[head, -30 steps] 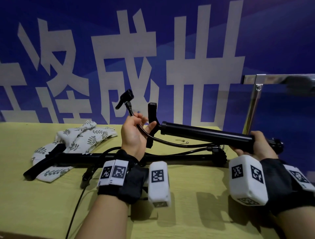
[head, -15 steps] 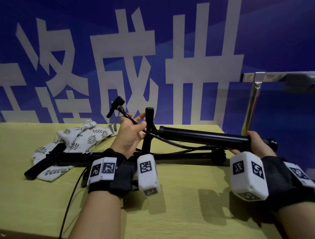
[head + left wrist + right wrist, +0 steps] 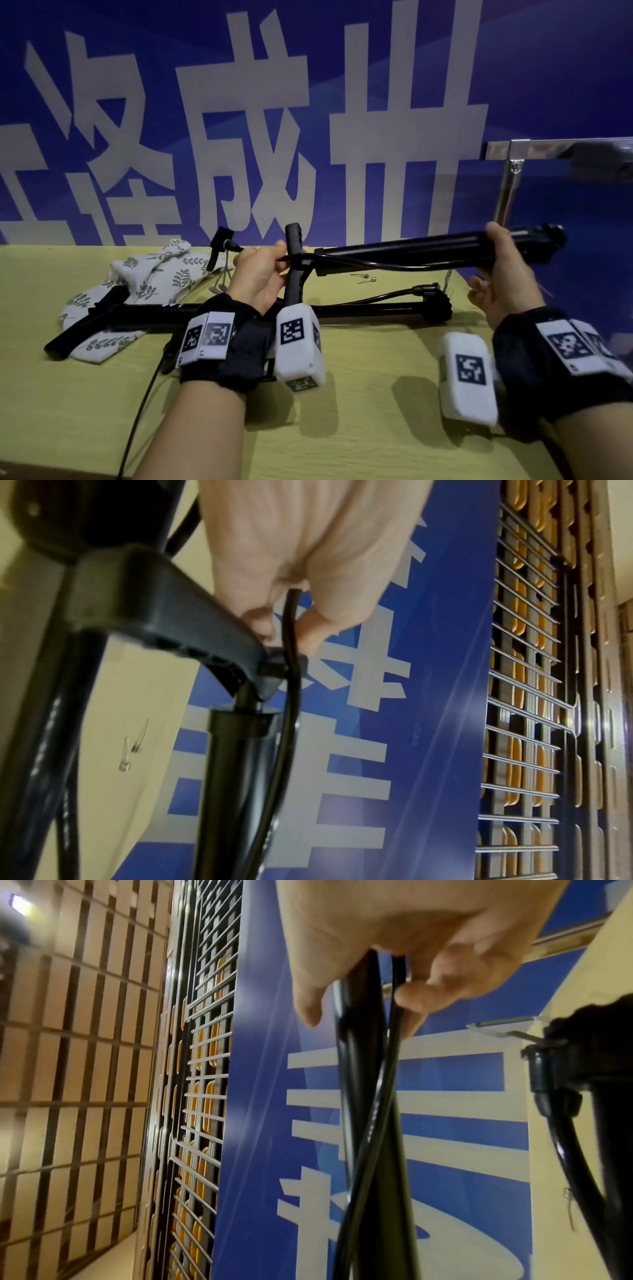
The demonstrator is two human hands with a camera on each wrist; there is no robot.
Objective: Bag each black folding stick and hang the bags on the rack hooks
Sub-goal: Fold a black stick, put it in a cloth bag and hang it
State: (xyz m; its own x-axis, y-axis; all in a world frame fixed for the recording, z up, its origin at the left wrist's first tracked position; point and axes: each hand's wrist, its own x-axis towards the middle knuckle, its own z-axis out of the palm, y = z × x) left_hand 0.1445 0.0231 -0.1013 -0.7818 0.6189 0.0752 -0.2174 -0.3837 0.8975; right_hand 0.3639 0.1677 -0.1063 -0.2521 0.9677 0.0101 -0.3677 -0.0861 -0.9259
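Observation:
I hold one black folding stick (image 3: 394, 249) level above the yellow table (image 3: 342, 428). My left hand (image 3: 274, 260) pinches its thin black hose (image 3: 289, 631) right beside the upright T-handle (image 3: 295, 253). Around the tube's right end, my right hand (image 3: 498, 260) grips tube and hose (image 3: 363, 1069) together. The hose's nozzle end (image 3: 221, 241) sticks out left of my left hand. A second black stick (image 3: 359, 310) lies flat on the table under the first. Leaf-print cloth bags (image 3: 154, 277) lie at the back left, beneath that stick's left end.
A shiny metal rack (image 3: 555, 150) with its post (image 3: 510, 195) stands at the far right behind the table. Two small metal needles (image 3: 364, 278) lie on the table near the wall. A thin black cable (image 3: 137, 411) runs off the front edge. A blue banner fills the background.
My left hand has come down and right, drawing the hose against the T-handle. My right hand has lifted the stick's right end, so the tube now tilts up to the right.

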